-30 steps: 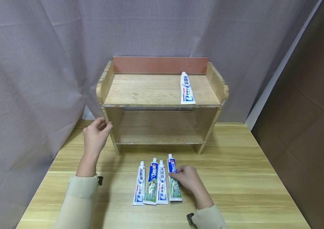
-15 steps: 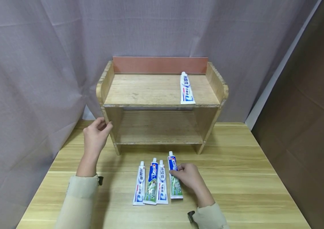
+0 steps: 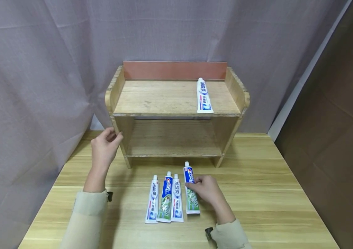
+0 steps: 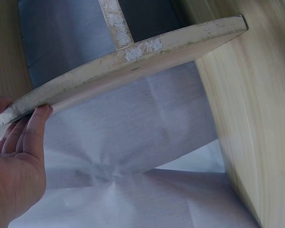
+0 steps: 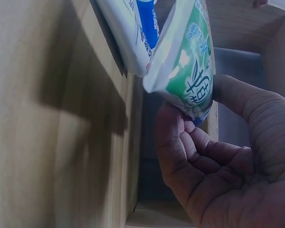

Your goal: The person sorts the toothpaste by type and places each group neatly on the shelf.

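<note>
My right hand [image 3: 208, 189] pinches a blue and green toothpaste tube [image 3: 191, 193] between thumb and fingers, its white cap pointing toward the shelf. In the right wrist view the green end of this tube [image 5: 192, 66] is lifted off the table, with a shadow beneath. To its left lie a white toothpaste tube [image 3: 177, 200], another blue and green tube [image 3: 165, 202] and a second white tube [image 3: 153, 200], side by side. My left hand [image 3: 104, 147] grips the left side panel of the wooden shelf [image 3: 176, 138]; the left wrist view shows thumb and fingers on either side of the panel [image 4: 133, 59].
One more white toothpaste tube [image 3: 205, 97] lies on the right part of the shelf's top board, cap toward the reddish back strip [image 3: 173, 71]. The shelf stands at the back of the wooden table [image 3: 257, 193]. Grey cloth [image 3: 55, 69] hangs behind and a brown panel [image 3: 335, 103] borders the right.
My right hand has moved slightly forward, toward the shelf, carrying the blue and green toothpaste tube a little away from the row. My left hand stays on the side panel.
</note>
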`<move>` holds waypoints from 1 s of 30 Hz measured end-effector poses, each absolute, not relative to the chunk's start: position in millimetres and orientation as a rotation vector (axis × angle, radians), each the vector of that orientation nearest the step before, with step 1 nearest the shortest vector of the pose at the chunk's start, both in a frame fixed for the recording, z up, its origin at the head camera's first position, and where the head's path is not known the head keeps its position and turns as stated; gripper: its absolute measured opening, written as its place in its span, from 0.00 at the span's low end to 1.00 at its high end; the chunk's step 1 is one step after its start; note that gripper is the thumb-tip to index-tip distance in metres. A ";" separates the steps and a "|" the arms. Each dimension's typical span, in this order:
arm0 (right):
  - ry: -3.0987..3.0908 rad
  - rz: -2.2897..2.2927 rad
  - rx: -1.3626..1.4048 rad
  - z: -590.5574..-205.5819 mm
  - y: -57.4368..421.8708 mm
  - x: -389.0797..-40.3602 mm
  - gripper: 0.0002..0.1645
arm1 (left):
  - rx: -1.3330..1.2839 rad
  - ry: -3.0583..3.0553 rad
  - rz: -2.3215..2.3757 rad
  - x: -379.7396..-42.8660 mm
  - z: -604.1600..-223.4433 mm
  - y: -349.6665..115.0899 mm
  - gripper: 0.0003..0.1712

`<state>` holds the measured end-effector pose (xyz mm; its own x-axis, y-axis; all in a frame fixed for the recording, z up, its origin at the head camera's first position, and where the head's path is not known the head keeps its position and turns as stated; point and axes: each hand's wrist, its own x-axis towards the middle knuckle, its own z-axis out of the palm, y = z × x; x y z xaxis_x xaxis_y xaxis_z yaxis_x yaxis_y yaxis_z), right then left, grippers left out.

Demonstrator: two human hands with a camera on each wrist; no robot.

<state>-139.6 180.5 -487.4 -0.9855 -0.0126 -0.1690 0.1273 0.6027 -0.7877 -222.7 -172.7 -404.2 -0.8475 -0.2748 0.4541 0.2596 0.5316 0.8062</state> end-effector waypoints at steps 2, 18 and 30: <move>2.670 -1.335 0.094 -486.5 180.7 -140.0 0.19 | 0.011 -2.230 -1.300 -222.5 -404.2 -172.7 0.13; 2.700 -1.323 0.095 -479.8 181.5 -142.2 0.18 | 0.003 -2.235 -1.233 -223.4 -403.9 -172.0 0.11; 2.704 -1.344 0.081 -467.8 182.7 -142.9 0.18 | 0.010 -2.247 -1.245 -223.2 -404.0 -172.8 0.13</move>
<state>-142.9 182.7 -467.8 -0.9913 -0.0058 -0.1317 0.1015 0.6043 -0.7903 -223.2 -172.8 -404.0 -0.8405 -0.2691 0.4702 0.2560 0.5677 0.7824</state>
